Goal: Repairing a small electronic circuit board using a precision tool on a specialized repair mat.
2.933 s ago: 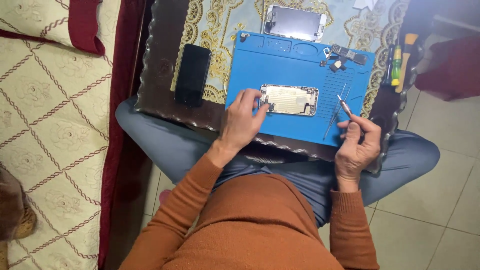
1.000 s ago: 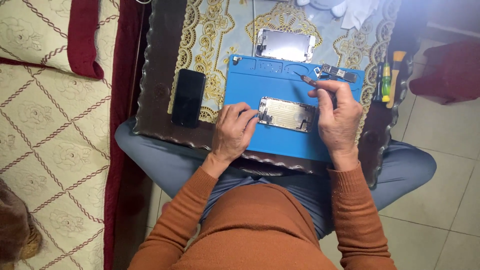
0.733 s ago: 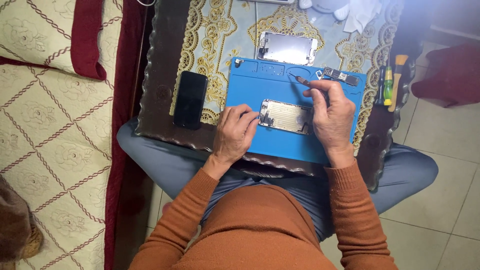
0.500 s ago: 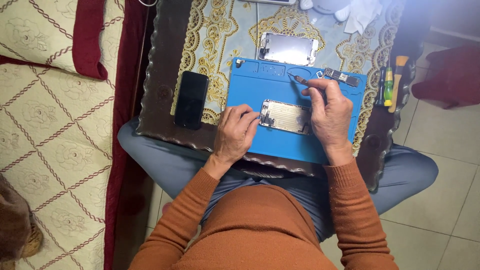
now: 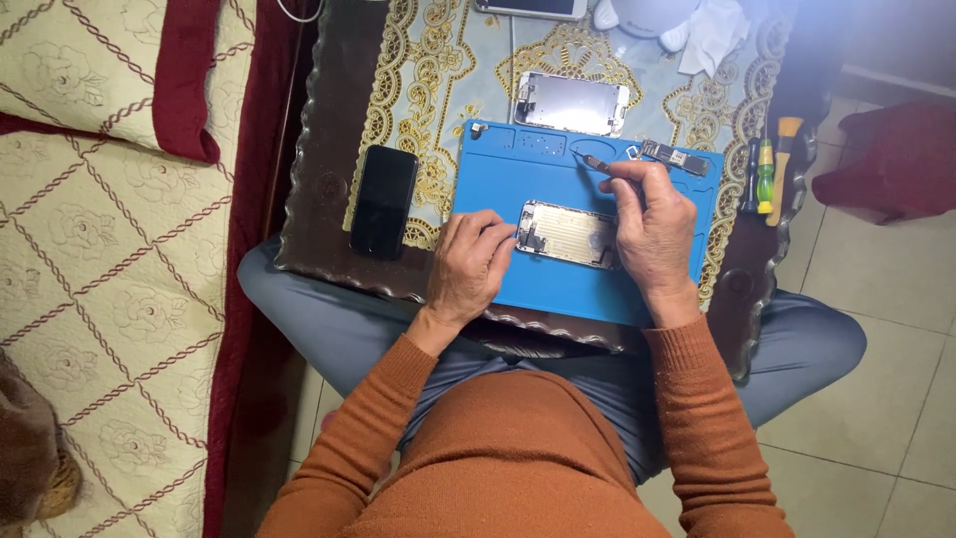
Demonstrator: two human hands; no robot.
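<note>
- The opened phone body (image 5: 568, 235) lies flat on the blue work mat (image 5: 558, 289), near the mat's middle, its long axis running left to right across the view, tilted slightly so the right end sits a little lower. Its open inner side faces up, pale and metallic.
- The left hand (image 5: 470, 267) rests on the mat at the phone body's left end, fingers curled and drawn together, fingertips touching that short edge and steadying it.
- The right hand (image 5: 652, 234) is at the phone body's right end, thumb and forefinger pinched on a slim tool (image 5: 596, 163); the tool's tip points up and to the left, over the mat's upper tray area, just above the phone body.
- A small circuit board (image 5: 677, 157) lies on the mat's top right corner, near the right hand's fingertips.
- A detached screen panel (image 5: 572, 104) lies on the worktop (image 5: 329, 189) just beyond the mat, its long axis also left to right.
- A dark phone (image 5: 383, 201) lies face up left of the mat, long axis pointing away from the person.
- Screwdrivers (image 5: 765, 176) with green and orange handles lie at the worktop's right edge.
- A patterned cloth (image 5: 438, 80) covers the worktop under the mat.
</note>
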